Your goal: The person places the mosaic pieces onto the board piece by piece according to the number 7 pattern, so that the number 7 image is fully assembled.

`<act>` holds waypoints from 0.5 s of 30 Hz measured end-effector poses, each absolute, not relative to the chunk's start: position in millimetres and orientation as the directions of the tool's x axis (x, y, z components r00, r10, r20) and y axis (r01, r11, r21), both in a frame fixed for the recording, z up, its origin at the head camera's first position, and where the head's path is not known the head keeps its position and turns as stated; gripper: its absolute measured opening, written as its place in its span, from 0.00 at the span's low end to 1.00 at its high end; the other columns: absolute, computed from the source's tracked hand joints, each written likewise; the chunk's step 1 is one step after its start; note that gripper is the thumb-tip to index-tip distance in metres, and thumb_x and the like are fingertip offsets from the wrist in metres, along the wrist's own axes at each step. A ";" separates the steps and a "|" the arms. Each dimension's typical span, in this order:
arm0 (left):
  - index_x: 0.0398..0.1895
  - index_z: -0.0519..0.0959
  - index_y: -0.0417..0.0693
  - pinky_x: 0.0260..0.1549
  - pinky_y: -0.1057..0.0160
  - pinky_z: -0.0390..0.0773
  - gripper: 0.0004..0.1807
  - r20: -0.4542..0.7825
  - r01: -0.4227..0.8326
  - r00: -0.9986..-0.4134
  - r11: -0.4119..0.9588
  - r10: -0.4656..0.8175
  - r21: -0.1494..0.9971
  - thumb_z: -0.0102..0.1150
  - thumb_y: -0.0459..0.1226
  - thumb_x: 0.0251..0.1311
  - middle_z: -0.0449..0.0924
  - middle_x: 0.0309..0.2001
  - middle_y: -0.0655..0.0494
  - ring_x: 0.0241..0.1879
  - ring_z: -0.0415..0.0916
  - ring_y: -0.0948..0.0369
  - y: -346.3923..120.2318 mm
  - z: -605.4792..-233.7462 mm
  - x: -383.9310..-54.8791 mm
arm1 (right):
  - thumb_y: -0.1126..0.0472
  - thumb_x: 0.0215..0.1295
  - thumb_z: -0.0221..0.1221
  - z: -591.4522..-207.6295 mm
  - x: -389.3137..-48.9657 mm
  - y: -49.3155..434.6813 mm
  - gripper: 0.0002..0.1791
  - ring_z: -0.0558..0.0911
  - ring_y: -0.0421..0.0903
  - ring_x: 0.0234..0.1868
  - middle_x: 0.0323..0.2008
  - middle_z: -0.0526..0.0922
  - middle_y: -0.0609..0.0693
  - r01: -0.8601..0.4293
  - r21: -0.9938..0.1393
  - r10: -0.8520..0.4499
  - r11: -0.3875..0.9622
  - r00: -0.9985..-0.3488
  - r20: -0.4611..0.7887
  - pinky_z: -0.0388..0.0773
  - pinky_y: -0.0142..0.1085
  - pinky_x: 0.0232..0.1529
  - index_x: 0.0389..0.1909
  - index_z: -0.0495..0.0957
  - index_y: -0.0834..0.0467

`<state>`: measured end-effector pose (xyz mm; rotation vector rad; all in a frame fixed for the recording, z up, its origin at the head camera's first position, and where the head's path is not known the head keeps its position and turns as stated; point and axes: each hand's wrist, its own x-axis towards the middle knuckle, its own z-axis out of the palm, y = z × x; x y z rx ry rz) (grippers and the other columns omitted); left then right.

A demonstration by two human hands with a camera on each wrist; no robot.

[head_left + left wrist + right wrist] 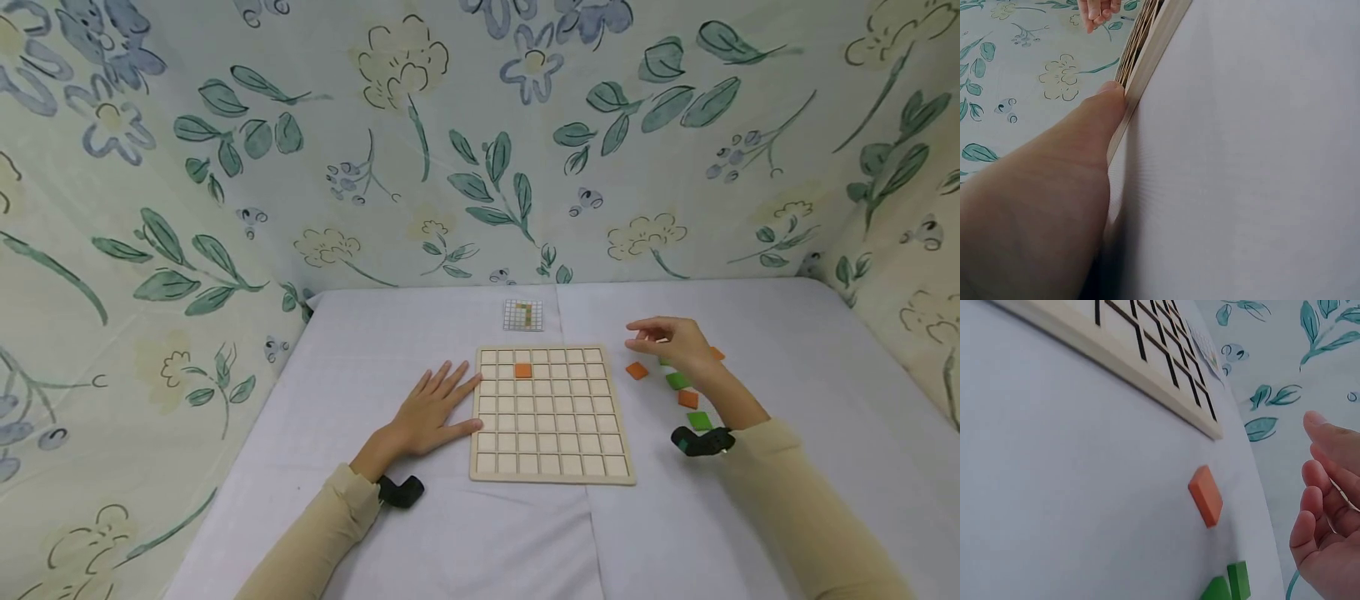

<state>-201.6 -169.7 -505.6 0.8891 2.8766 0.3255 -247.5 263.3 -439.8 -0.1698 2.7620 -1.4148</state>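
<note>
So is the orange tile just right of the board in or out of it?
Out: the orange tile lies on the white cloth, apart from the board.

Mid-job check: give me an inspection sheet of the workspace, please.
Surface: white cloth-covered table, creased.
Job's things: pale wooden square grid board, one orange square tile in a cell; loose orange square tiles and green square tiles to its right; small white gridded card beyond it.
Clutter: nothing seen.
Grippers: left hand spread against the board's left edge; right hand above the loose tiles, apparently holding nothing.
Cables: nothing seen.
Surroundings: floral-patterned backdrop behind and on both sides.
</note>
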 end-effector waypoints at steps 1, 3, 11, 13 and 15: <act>0.81 0.41 0.65 0.73 0.46 0.30 0.45 -0.044 0.544 -0.822 0.805 0.568 0.237 0.33 0.71 0.67 0.33 0.81 0.58 0.78 0.26 0.52 -169.8 -505.5 -201.5 | 0.52 0.63 0.69 -441.5 -247.3 267.8 0.28 0.72 0.51 0.42 0.42 0.77 0.58 -0.069 -0.806 -0.098 0.587 -0.995 0.013 0.74 0.32 0.32 0.58 0.79 0.65; 0.81 0.42 0.65 0.73 0.46 0.30 0.45 -0.035 0.546 -0.822 0.804 0.569 0.237 0.34 0.71 0.67 0.33 0.81 0.58 0.78 0.27 0.51 -170.0 -505.5 -201.2 | 0.51 0.63 0.69 -445.3 -246.9 276.0 0.29 0.72 0.50 0.43 0.43 0.77 0.58 -0.039 -0.805 -0.071 0.592 -0.997 -0.004 0.74 0.31 0.34 0.59 0.78 0.64; 0.81 0.41 0.65 0.73 0.46 0.30 0.45 -0.042 0.544 -0.823 0.808 0.566 0.227 0.33 0.71 0.67 0.32 0.80 0.58 0.78 0.27 0.51 -170.0 -506.3 -201.1 | 0.53 0.65 0.68 -459.9 -244.4 298.0 0.28 0.70 0.51 0.45 0.46 0.75 0.59 0.036 -0.799 0.021 0.600 -0.999 -0.029 0.73 0.25 0.35 0.61 0.77 0.65; 0.81 0.42 0.65 0.73 0.46 0.31 0.45 -0.032 0.546 -0.823 0.805 0.567 0.232 0.34 0.71 0.67 0.33 0.81 0.58 0.78 0.28 0.51 -169.9 -506.6 -200.8 | 0.55 0.65 0.67 -462.5 -243.5 301.5 0.27 0.70 0.51 0.46 0.46 0.75 0.58 0.054 -0.794 0.043 0.606 -0.998 -0.035 0.72 0.23 0.34 0.60 0.78 0.64; 0.81 0.43 0.64 0.73 0.45 0.32 0.45 -0.015 0.550 -0.822 0.800 0.570 0.238 0.36 0.70 0.67 0.35 0.81 0.56 0.78 0.29 0.50 -169.6 -506.9 -200.6 | 0.57 0.66 0.67 -464.7 -242.7 304.7 0.25 0.70 0.52 0.46 0.47 0.75 0.59 0.069 -0.793 0.057 0.605 -0.997 -0.044 0.72 0.21 0.34 0.60 0.77 0.64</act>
